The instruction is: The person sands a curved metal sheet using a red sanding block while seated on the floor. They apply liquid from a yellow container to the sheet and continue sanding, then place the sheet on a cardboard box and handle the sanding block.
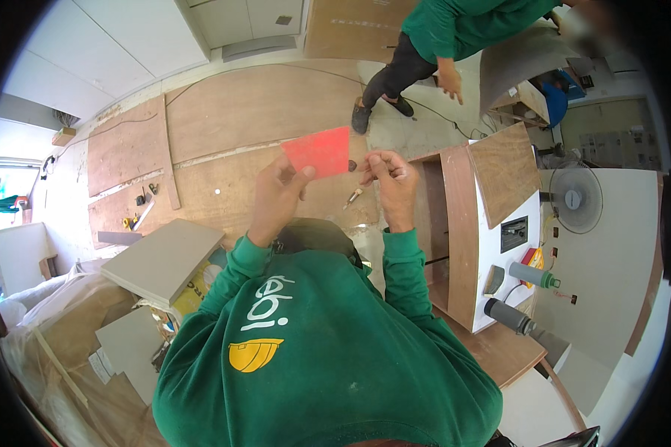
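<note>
My left hand [282, 187] grips a flat red rectangular sheet [319, 152] by its lower left corner, thumb on top. The sheet is held up in front of my chest, above the wooden floor. To its right, my right hand [394, 181] is raised with thumb and forefinger drawn together and the other fingers curled. Whether something small sits between those fingertips I cannot tell. A small dark round thing [352, 166] shows between the sheet and my right fingers. Below, a paintbrush [353, 198] lies on the floor between my two hands.
On the right stands a wooden cabinet [461, 234] bearing a loose plywood piece [506, 173] and bottles [509, 317]. A fan [575, 196] is beyond it. Grey boards [165, 257] are stacked at left. A co-worker [419, 61] stands ahead, near a floor cable [442, 117].
</note>
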Demonstrator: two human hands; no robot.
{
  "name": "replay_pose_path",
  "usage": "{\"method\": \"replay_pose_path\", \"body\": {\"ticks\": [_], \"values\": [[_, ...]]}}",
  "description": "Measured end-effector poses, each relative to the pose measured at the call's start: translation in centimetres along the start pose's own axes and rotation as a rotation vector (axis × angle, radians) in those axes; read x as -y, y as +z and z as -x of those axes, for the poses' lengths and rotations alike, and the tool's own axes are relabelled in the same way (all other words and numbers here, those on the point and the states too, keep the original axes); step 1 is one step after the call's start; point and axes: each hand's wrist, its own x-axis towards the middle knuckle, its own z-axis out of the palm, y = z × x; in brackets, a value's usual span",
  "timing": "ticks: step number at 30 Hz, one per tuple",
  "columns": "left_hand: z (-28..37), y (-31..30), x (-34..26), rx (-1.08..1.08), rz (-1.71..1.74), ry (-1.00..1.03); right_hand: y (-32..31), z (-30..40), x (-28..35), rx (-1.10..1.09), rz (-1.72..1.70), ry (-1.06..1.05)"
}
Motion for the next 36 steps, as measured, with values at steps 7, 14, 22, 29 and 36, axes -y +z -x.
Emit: {"method": "replay_pose_path", "body": {"ticks": [7,14,22,29,36], "values": [[-0.2,-0.2,-0.9,0.004,-0.01,-0.014,-2.1,-0.2,-1.2,0.09,0.091,0.167],[-0.4,-0.5,-0.5,-0.005,-0.003,-0.004,0.3,-0.2,-0.2,0.036,0.043,0.1],[-0.6,-0.7,-0.1,-0.007,0.014,0.003,0.8,-0.2,0.0,0.02,0.075,0.054],[-0.4,-0.8,-0.4,-0.03,0.035,0.003,0.5,-0.1,-0.6,0.033,-0.019,0.143],[-0.7,-1.7,-0.7,-0.03,0.024,0.0,1.1,0.3,-1.5,0.021,0.085,0.114]]}}
